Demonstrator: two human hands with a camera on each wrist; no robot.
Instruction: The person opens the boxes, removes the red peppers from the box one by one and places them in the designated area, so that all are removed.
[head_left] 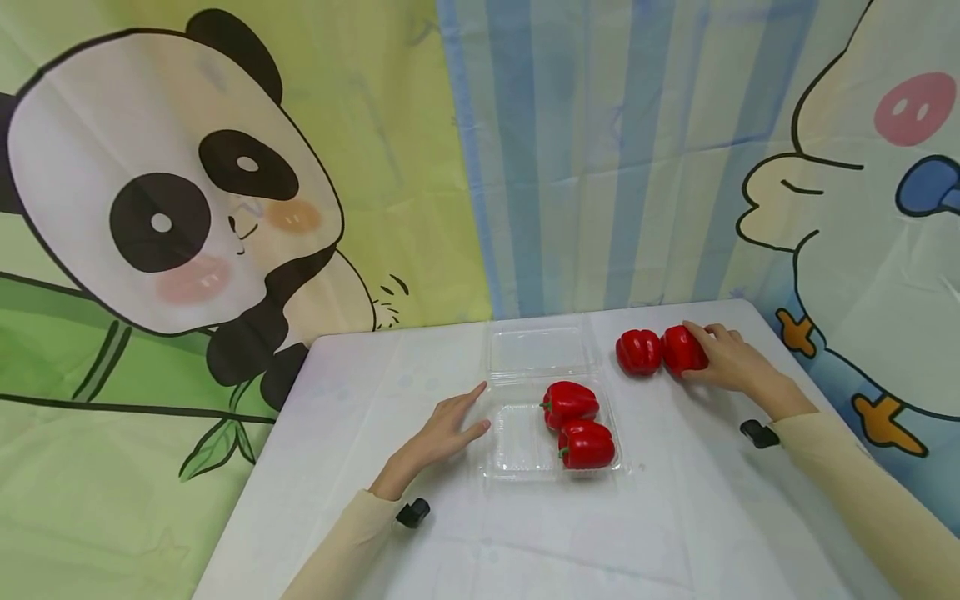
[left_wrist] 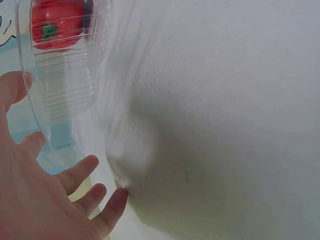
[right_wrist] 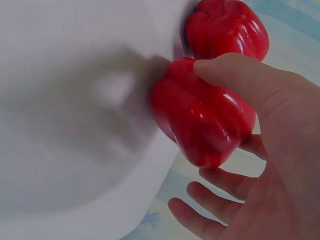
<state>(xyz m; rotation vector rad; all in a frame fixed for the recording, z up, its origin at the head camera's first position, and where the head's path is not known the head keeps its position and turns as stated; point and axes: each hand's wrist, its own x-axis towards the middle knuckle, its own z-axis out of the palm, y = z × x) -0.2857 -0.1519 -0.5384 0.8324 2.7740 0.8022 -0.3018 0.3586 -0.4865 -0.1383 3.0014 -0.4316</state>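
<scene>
Two red bell peppers stand side by side at the right back of the table. My right hand [head_left: 723, 358] holds the outer bell pepper [right_wrist: 200, 117], its thumb on one side and fingers round the other. The neighbouring bell pepper [head_left: 639, 352] sits just left of it. A clear plastic clamshell box [head_left: 517, 442] lies with its lid [head_left: 538, 348] folded back. Two more peppers, a rear one [head_left: 572, 403] and a front one [head_left: 587, 445], lie in its right half with green stems facing left. My left hand [head_left: 442, 429] is spread beside the box's left edge, holding nothing.
A white cloth [head_left: 405, 375] covers the table. Right behind the table hangs a printed curtain [head_left: 397, 167] with a panda and a white bird. A small black device [head_left: 413, 512] sits at the left wrist, another one [head_left: 759, 433] at the right.
</scene>
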